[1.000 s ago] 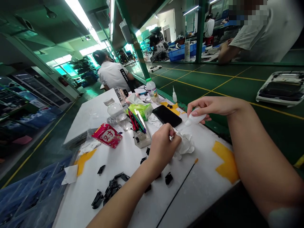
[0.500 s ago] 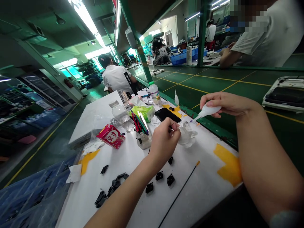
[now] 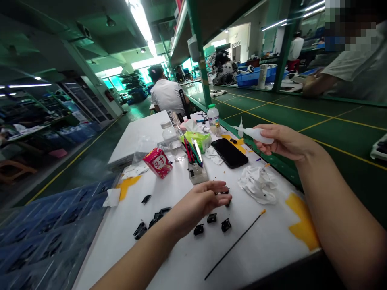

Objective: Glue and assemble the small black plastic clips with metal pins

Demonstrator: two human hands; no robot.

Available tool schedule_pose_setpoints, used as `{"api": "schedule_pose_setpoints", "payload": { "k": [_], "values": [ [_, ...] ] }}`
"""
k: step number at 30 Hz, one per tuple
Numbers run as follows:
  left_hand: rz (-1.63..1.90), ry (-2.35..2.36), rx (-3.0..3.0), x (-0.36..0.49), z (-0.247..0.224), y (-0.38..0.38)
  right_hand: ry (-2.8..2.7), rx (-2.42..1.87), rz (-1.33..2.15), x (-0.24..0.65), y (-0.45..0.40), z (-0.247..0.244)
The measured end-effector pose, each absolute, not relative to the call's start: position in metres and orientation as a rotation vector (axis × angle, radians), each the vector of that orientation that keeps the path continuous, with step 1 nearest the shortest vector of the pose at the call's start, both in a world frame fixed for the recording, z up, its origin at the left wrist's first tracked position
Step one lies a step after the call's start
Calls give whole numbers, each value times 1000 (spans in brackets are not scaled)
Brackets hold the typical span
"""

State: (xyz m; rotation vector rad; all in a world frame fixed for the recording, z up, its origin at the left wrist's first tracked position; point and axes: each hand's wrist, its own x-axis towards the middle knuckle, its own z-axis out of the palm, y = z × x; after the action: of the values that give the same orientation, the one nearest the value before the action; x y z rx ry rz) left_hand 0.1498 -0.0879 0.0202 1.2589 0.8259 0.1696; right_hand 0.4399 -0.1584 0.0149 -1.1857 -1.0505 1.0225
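My right hand (image 3: 279, 141) grips a white squeeze bottle (image 3: 260, 135) with a thin nozzle, held sideways above the table's right edge, its tip toward the left. Over the middle of the table is my left hand (image 3: 208, 198), palm turned partly up and fingers apart, with nothing visible in it. Small black plastic parts (image 3: 212, 218) lie just below its fingers, one of them partly hidden by the fingertips. A crumpled white tissue (image 3: 256, 186) rests to the right of that hand. Closer to me lies a thin black rod (image 3: 234, 245) with a yellow end.
A black phone (image 3: 230, 153), a pen holder (image 3: 198, 173), a red packet (image 3: 158, 162) and a green tissue pack (image 3: 198, 139) stand farther back. More black parts (image 3: 140, 230) lie at left, near blue trays (image 3: 51, 245). A green rail borders the right side; people sit beyond.
My left hand has let go of the crumpled tissue, opened, and come down toward the black parts. My right hand has lifted the squeeze bottle away from the tissue. The view has shifted left.
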Motion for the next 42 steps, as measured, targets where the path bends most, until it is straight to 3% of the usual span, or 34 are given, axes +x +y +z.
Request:
{"api": "schedule_pose_setpoints", "payload": {
  "k": [7,14,19,27,42],
  "values": [
    [355,751,1004,104,7,-73,-1130,-1027,1247,345,-131,27],
    [352,674,1078,70,-26,-62,-1296,-1182,1400,258,-118,-22],
    [327,659,1116,67,-36,-78,-1353,-1334,1342,253,-124,-40],
    [283,547,910,67,-34,-79,-1288,-1338,1522,262,-131,-37],
    [325,692,721,68,-34,-75,-1328,-1396,1405,256,-131,-35]
  ]
}}
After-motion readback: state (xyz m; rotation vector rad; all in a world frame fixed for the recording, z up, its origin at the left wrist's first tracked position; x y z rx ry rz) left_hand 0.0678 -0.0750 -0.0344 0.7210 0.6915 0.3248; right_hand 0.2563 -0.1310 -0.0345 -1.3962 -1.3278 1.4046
